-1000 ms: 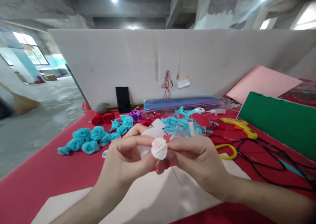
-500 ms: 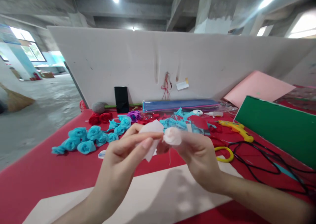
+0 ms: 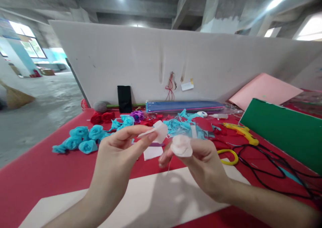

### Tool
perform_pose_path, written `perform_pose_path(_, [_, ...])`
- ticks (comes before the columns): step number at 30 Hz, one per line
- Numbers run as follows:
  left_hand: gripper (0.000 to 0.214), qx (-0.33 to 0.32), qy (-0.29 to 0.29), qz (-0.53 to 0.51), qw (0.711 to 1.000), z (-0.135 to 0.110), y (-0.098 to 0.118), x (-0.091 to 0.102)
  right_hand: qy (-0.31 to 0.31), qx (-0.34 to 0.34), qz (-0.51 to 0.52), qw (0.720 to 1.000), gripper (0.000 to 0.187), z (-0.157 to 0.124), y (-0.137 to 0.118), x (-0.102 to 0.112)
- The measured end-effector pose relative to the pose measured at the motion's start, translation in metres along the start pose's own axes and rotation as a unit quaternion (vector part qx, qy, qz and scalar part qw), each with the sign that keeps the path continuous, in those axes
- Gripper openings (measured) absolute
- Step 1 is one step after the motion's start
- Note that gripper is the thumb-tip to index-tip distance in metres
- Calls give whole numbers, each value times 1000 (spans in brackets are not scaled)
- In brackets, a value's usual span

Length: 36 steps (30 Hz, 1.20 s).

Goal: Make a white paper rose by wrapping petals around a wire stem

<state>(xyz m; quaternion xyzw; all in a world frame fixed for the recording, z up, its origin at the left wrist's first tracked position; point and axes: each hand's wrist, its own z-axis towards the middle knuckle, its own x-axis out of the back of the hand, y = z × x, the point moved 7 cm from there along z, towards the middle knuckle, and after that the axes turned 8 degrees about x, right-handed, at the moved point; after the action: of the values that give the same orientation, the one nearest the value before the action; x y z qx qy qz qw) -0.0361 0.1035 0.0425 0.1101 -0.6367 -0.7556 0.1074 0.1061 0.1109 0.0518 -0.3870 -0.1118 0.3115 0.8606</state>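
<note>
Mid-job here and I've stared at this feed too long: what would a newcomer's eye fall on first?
Probably the small white flower in the right hand, near the middle, with the left hand pinching a loose white piece beside it. Next, likely the bright blue flowers on the red table at left, and the large green board at right.

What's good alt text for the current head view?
A person's left hand pinches a thin white piece; the right hand holds a white flower. Beneath lies a pale sheet on a red table with blue flowers at left and a yellow glue gun at right.
</note>
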Motion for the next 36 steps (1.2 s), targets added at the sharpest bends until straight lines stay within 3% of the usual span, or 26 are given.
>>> perform_pose_path(3, [11, -3, -7, -7, 1000, -6, -1, -4, 31, 13, -56, 998, 20, -2, -6, 1])
perform_pose_path(9, [16, -2, -94, -40, 995, -23, -3, -24, 62, 47, -108, 991, 21, -7, -9, 3])
perform_pose_path(17, [38, -168, -52, 68, 982, -40, 27, -24, 74, 29, -98, 992, 23, -8, -11, 5])
perform_pose_path(21, [42, -230, -38, 71, 970, -47, 36, -28, 75, 2, -64, 995, 27, -8, -7, 4])
perform_pose_path(26, [42, -240, -22, 67, 968, -50, 38, -29, 103, -27, -27, 994, 26, -8, -2, 6])
perform_pose_path(32, [35, -219, -45, 163, 961, -50, 27, -33, 153, -38, 0, 987, 11, -11, 1, 9])
perform_pose_path(36, [38, -241, -57, 163, 955, -54, 22, -34, 157, -51, 69, 984, 9, -14, 7, 6])
